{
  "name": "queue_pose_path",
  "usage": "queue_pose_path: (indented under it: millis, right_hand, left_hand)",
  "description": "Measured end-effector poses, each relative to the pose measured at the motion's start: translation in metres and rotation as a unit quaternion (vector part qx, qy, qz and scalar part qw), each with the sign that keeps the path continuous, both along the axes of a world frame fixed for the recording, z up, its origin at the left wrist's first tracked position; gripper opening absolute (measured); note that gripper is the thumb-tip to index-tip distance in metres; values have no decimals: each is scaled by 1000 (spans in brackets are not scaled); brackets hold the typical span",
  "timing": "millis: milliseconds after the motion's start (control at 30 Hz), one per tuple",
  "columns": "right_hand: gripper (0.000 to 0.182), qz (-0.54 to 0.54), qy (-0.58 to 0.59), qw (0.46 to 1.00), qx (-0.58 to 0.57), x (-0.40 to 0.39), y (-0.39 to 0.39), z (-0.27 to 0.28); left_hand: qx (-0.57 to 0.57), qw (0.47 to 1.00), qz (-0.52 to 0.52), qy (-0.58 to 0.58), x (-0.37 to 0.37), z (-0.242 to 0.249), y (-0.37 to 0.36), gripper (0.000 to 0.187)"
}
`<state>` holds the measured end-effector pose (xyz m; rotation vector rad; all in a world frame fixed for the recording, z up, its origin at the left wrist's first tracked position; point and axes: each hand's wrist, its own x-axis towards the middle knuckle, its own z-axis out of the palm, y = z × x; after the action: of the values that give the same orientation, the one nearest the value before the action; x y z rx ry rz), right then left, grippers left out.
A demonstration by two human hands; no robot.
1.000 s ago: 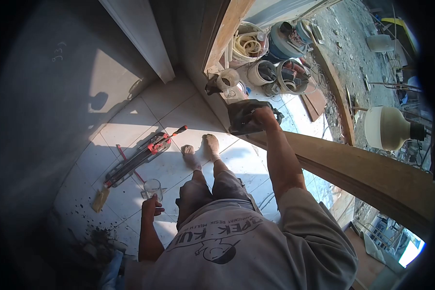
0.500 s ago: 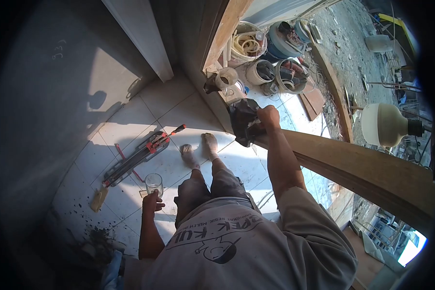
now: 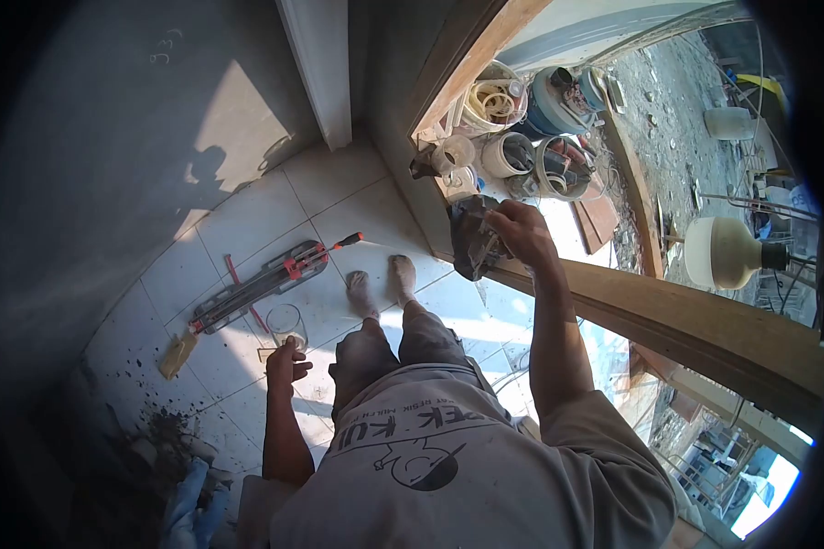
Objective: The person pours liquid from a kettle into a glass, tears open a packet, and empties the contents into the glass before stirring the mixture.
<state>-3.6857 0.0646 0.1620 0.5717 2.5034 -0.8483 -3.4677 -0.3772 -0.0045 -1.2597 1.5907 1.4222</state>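
My left hand (image 3: 286,364) is closed around a clear glass mug (image 3: 285,320), held low over the tiled floor. Between the fingers of my right hand (image 3: 525,235) is the top of a dark, crumpled plastic bag (image 3: 473,240). The bag hangs beside the wooden door frame (image 3: 645,297); its contents are hidden. On the floor left of my feet lies a manual tile cutter (image 3: 265,285) with red parts and a red-and-black handle.
Past the frame stand several buckets, among them a white one with coiled hose (image 3: 487,117) and one with tools (image 3: 558,183). A large white bulb (image 3: 718,253) sits at the right. Rubble (image 3: 160,425) lies at lower left; a grey wall (image 3: 91,165) borders the left.
The view has shifted a little. My right hand has turned over the bag, its back now more visible, and keeps its grip. My left hand still has the mug.
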Motion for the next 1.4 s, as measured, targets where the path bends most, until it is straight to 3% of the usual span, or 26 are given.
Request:
queue_pose_path:
  millis: [67, 167, 333, 433, 500, 600, 633, 700, 767, 800, 900, 933, 967, 1000, 1033, 1067, 1133, 1167, 1200, 1233, 1300, 1367, 1400]
  right_hand:
    - [31, 47, 14, 981, -190, 2, -40, 23]
    - [24, 158, -15, 942, -296, 15, -101, 37]
    - [16, 315, -122, 793, -508, 65, -173, 20]
    - [14, 429, -182, 781, -417, 96, -192, 21]
    - [13, 457, -196, 750, -436, 115, -187, -9]
    - [10, 583, -16, 698, -415, 154, -185, -22]
    - [10, 615, -29, 668, -419, 171, -186, -21]
    - [27, 654, 54, 662, -363, 206, -202, -22]
    - [39, 728, 9, 609, -314, 246, -223, -11]
    - [44, 745, -78, 594, -293, 270, -233, -1]
    - [49, 855, -81, 439, -264, 349, -251, 39]
    - [56, 877, -60, 362, -311, 370, -253, 31]
    - [56, 891, -61, 326, -312, 391, -254, 26]
    - [59, 906, -48, 240, -346, 413, -258, 23]
    - [62, 913, -38, 152, -377, 435, -264, 23]
    - [71, 929, -73, 136, -338, 461, -263, 29]
    - [79, 945, -86, 50, -311, 521, -259, 42]
    - [79, 950, -99, 17, -294, 553, -257, 44]
    - [68, 953, -58, -39, -293, 585, -257, 37]
    - [44, 946, -49, -33, -319, 617, -251, 33]
    - [25, 920, -57, -56, -383, 679, -247, 25]
    - [14, 908, -81, -94, -399, 739, -246, 40]
    - [13, 924, -106, -90, -356, 765, -252, 42]
  left_hand:
    - [45, 995, 77, 54, -9, 14, 6, 50]
    - [120, 965, 168, 158, -14, 49, 22, 51]
    - [212, 859, 314, 344, 8, 106, 63, 42]
    - [181, 806, 381, 415, 52, 105, 98, 32]
    - [140, 806, 378, 434, 95, 109, 110, 23]
    - [40, 784, 474, 399, 139, 134, 145, 21]
    - [4, 801, 461, 382, 159, 134, 152, 21]
    - [-103, 831, 425, 343, 203, 146, 163, 18]
    - [-246, 792, 413, 376, 245, 138, 183, 17]
    - [-286, 798, 389, 362, 268, 138, 189, 17]
    - [-309, 762, 488, 293, 330, 156, 213, 16]
    - [-330, 738, 515, 286, 354, 147, 225, 16]
    - [-248, 636, 608, 405, 377, 122, 238, 15]
    - [-163, 508, 667, 520, 400, 101, 247, 14]
    - [-349, 604, 574, 428, 426, 90, 257, 18]
    - [-404, 588, 572, 406, 449, 72, 269, 16]
    - [-465, 553, 584, 370, 498, 65, 298, 13]
    - [-594, 556, 493, 308, 527, 70, 315, 12]
    - [-705, 547, 387, 231, 557, 79, 327, 12]
    - [-714, 532, 399, 218, 590, 87, 334, 12]
    - [-491, 679, 521, 161, 626, 91, 355, 15]
    - [-450, 666, 580, 134, 660, 111, 364, 18]
    - [-297, 514, 772, 228, 675, 136, 370, 25]
